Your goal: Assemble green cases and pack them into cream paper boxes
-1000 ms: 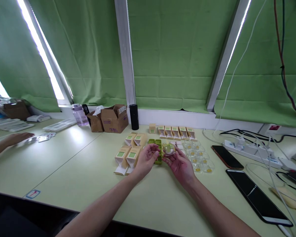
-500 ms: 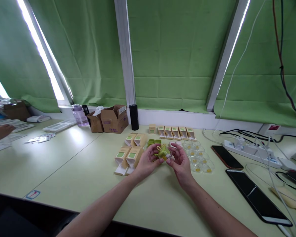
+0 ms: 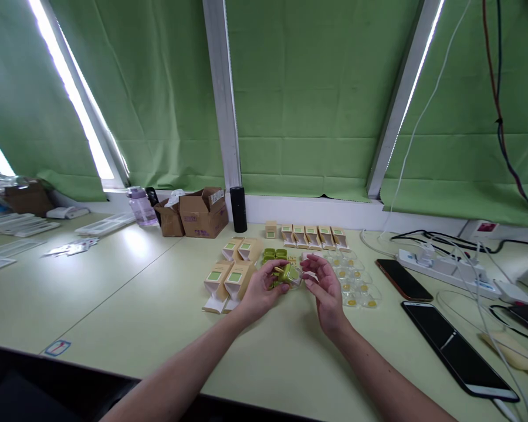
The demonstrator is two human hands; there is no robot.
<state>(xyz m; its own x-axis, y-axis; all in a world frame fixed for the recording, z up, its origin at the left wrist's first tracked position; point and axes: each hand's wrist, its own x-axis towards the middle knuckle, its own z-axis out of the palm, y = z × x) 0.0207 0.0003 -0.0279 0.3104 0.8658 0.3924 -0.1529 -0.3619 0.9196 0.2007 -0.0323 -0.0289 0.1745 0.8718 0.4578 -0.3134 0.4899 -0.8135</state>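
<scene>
A small green case [image 3: 289, 274] with a cord loop and a clear end is in my left hand [image 3: 264, 287], pinched between thumb and fingers. My right hand [image 3: 324, 290] is just right of its clear end, with thumb and fingers parted; whether a fingertip brushes it I cannot tell. Behind my left hand stand more green cases [image 3: 275, 253], partly hidden. Clear plastic shells with yellow centres [image 3: 351, 287] lie in rows beyond my right hand. Left of my left hand are several open cardboard boxes [image 3: 235, 278] with green labels.
More small boxes [image 3: 312, 236] line the back, by a black cylinder [image 3: 238, 209]. Large cartons [image 3: 203, 212] and a purple bottle [image 3: 141, 206] stand back left. On the right lie two phones [image 3: 460, 349] [image 3: 403, 279], a power strip [image 3: 449, 272] and loose cables.
My right hand has eased off the green case and its fingers have spread. The case now rests in my left hand, turned slightly. Another person's hand at far left has gone from view.
</scene>
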